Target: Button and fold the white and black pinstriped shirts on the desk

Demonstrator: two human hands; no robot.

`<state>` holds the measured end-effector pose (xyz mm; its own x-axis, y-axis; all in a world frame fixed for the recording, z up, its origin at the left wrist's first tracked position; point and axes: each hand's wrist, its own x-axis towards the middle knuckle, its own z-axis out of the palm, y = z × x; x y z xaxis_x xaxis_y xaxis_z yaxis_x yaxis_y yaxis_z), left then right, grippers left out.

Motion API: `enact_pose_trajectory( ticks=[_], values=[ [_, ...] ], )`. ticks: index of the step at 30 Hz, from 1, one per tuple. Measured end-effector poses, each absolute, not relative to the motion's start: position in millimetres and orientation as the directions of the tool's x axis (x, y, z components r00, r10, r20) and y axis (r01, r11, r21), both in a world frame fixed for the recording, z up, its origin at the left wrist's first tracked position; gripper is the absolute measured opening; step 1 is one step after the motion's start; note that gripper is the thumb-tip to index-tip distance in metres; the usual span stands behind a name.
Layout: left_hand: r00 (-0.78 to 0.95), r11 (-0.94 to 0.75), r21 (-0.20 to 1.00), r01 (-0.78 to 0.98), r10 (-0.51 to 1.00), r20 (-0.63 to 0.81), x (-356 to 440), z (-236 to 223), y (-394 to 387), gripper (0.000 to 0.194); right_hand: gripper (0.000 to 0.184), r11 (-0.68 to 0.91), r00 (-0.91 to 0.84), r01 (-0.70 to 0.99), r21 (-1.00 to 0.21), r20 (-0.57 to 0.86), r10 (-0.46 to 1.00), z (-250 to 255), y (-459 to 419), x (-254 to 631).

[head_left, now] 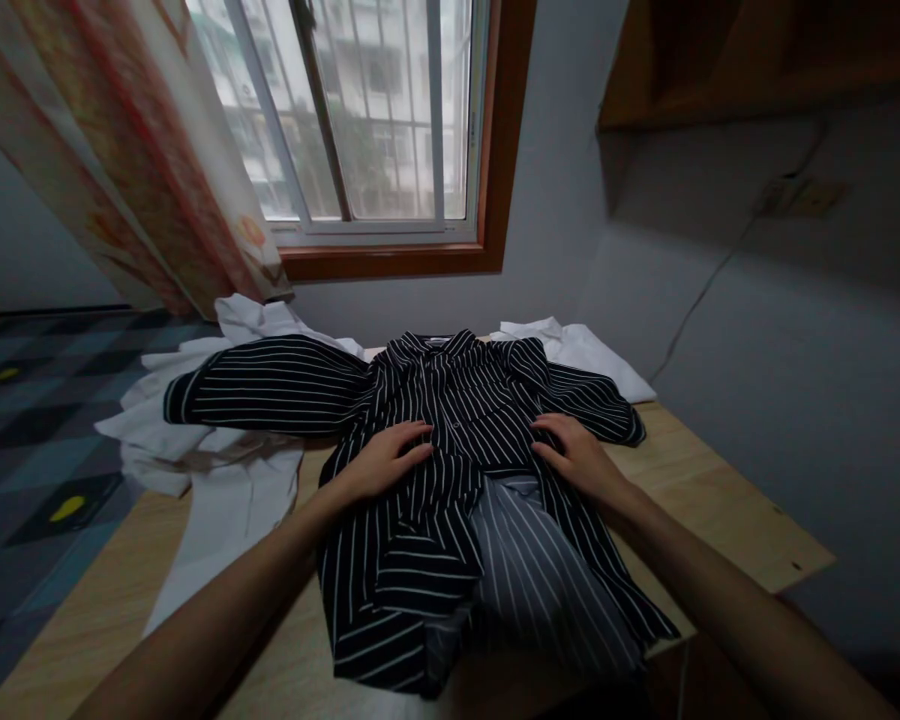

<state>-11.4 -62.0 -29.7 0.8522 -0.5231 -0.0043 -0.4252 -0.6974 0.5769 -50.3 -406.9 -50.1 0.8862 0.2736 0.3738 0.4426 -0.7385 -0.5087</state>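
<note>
A black shirt with white stripes (450,400) lies front up, its collar at the far end and its sleeves spread to both sides. Its lower front is rumpled and parted, showing the greyish inner side of the cloth. On the left half of the chest rests my left hand (387,462), fingers stretched out and thumb apart. My right hand (581,460) touches the right side of the shirt in the same way, open, with fingers pointing inward. Neither hand visibly grips the cloth.
The shirt lies on a light wooden table (690,470). White garments (247,490) are heaped at the left, partly under a sleeve, and another white cloth (600,360) lies at the back right. Beyond are a window (390,120), a curtain (165,150) and a hanging cord (701,290).
</note>
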Motion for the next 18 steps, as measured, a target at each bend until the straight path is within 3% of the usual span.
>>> enact_pose_trajectory(
  ticks=[3,5,11,18],
  values=[
    [0.859,-0.839,0.246,-0.485,-0.51,-0.045,-4.8,-44.2,-73.6,0.069,0.044,-0.811,0.881,0.46,-0.361,0.296,0.369,-63.0,-396.8,-26.2],
    [0.87,-0.864,0.157,-0.478,-0.49,-0.049,1.8,-51.5,-78.7,0.074,0.05,-0.846,0.884,0.463,-0.263,0.209,0.419,-73.9,-387.7,-11.4],
    [0.859,-0.866,0.108,-0.489,-0.499,-0.112,40.5,-51.6,-74.7,0.081,0.062,-0.898,0.896,0.431,-0.088,0.157,0.415,-89.8,-357.6,28.9],
    [0.857,-0.86,-0.005,-0.511,-0.509,-0.078,81.4,-46.9,-65.5,0.072,0.05,-0.902,0.897,0.426,-0.075,0.161,0.411,-76.7,-341.7,71.7]
  ],
)
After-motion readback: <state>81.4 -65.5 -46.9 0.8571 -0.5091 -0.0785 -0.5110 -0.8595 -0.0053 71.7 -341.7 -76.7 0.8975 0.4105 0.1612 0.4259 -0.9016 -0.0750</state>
